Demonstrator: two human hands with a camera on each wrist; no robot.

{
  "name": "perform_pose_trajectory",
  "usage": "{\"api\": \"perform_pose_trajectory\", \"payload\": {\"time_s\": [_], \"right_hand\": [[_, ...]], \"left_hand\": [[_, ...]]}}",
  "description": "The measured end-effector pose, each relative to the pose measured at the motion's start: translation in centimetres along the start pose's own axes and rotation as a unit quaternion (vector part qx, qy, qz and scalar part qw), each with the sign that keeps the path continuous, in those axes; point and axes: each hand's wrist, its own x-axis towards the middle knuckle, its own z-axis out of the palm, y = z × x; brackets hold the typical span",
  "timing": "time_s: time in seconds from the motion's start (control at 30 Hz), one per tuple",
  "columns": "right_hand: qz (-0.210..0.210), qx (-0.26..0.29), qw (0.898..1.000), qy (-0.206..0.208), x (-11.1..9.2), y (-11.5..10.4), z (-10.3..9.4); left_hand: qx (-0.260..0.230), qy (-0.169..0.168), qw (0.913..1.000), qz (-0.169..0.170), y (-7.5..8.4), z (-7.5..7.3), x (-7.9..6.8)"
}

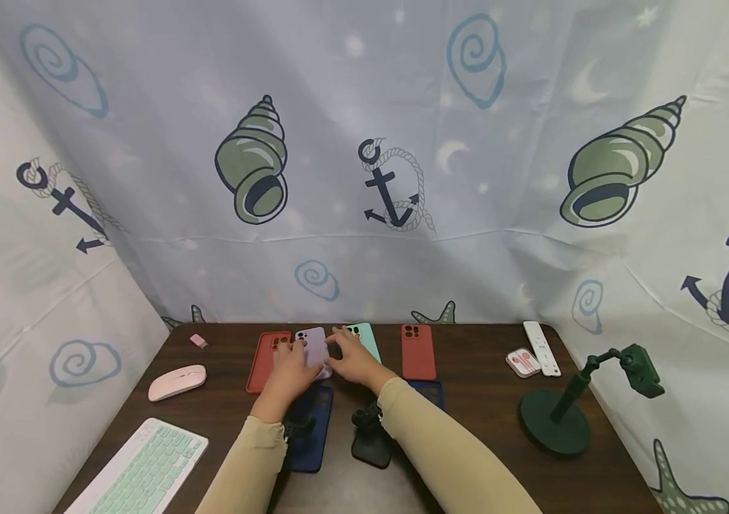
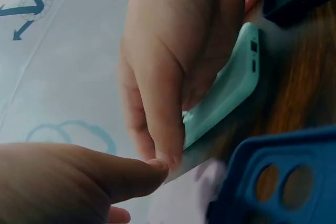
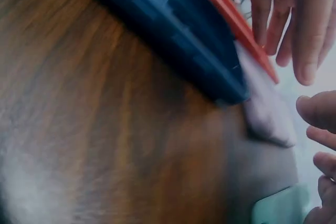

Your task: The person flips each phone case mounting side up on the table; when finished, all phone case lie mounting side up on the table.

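Note:
Both hands reach toward the back of a dark wooden table, either side of a lavender phone case [image 1: 317, 344]. My left hand [image 1: 288, 370] hangs over the gap between that case and a red phone case [image 1: 260, 365], fingers loosely bent. My right hand [image 1: 356, 363] reaches in from the other side, in front of a mint phone case [image 1: 368, 340] that it partly covers. In the right wrist view, the left hand [image 3: 294, 14] and right hand [image 3: 323, 129] face each other with fingertips apart. Nothing shows between their fingers, and the lavender case [image 3: 269, 109] lies beyond.
Blue phone cases [image 1: 314, 435] lie near both forearms, beside a black phone-shaped item [image 1: 372, 452]. A coral phone case [image 1: 418, 353] is right of the mint one. Mouse [image 1: 176, 383] and keyboard [image 1: 146, 467] are left; a green stand [image 1: 555, 425], earbud case [image 1: 523, 363] and white remote [image 1: 540, 348] right.

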Motion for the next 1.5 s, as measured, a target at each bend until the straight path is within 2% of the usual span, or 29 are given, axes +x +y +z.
{"api": "perform_pose_trajectory", "payload": {"time_s": [0.1, 0.2, 0.37, 0.57, 0.67, 1.03, 1.33, 1.5], "right_hand": [[0.009, -0.012, 1.0, -0.016, -0.1, 0.3, 0.6], [0.006, -0.041, 0.999, -0.022, 0.0, 0.7, 0.9], [0.005, -0.054, 0.998, -0.014, -0.2, 0.8, 1.1], [0.012, -0.064, 0.998, -0.013, -0.2, 0.6, 1.4], [0.013, -0.048, 0.999, -0.016, -0.2, 0.6, 1.1], [0.016, 0.048, 0.998, -0.03, -0.4, 1.1, 0.9], [0.053, 0.087, 0.994, -0.028, -0.7, 1.3, 1.0], [0.046, 0.1, 0.994, -0.016, -0.5, 1.3, 0.9]], "left_hand": [[0.003, -0.009, 0.9998, -0.017, 0.3, 0.9, -0.2], [-0.016, -0.004, 0.9994, -0.029, 0.5, 1.9, -0.4], [-0.059, 0.03, 0.9973, -0.032, 0.6, 3.3, -0.8], [-0.073, 0.075, 0.9944, -0.016, -0.5, 4.3, -1.1], [-0.09, 0.087, 0.992, -0.017, -0.6, 4.3, -1.2], [-0.104, 0.089, 0.9899, -0.036, -0.4, 4.1, -1.4], [-0.071, 0.084, 0.9936, -0.024, -0.9, 4.9, -1.5], [-0.074, 0.07, 0.9946, -0.021, -0.7, 4.3, -1.2]]}}
